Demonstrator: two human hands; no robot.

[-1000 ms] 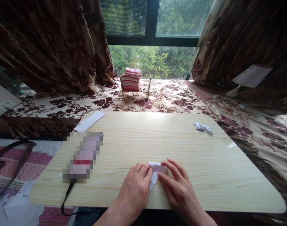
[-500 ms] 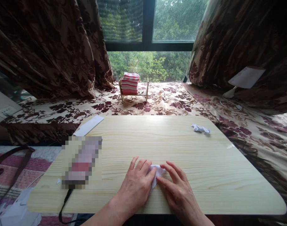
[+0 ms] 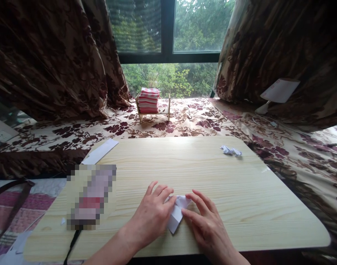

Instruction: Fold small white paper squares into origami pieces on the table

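Note:
A small piece of folded white paper (image 3: 176,218) lies on the wooden table near its front edge, creased, with a long flap pointing toward me. My left hand (image 3: 156,209) holds its upper left side, the thumb pressing on the paper and the fingers bent beyond it. At the right edge, my right hand (image 3: 205,217) pinches the paper between thumb and forefinger, its other fingers curled. The fingers cover part of the upper folds.
Two folded white paper pieces (image 3: 231,151) sit at the table's (image 3: 256,206) far right. A white paper strip (image 3: 100,151) and a pixelated device with a cable (image 3: 72,241) lie on the left. Behind stand a small rack of striped cloths (image 3: 148,100) and a lamp (image 3: 280,90).
More of the paper shows between my hands, its lower flap now spread out toward me. Both hands stay at its sides. The whole view has shifted slightly.

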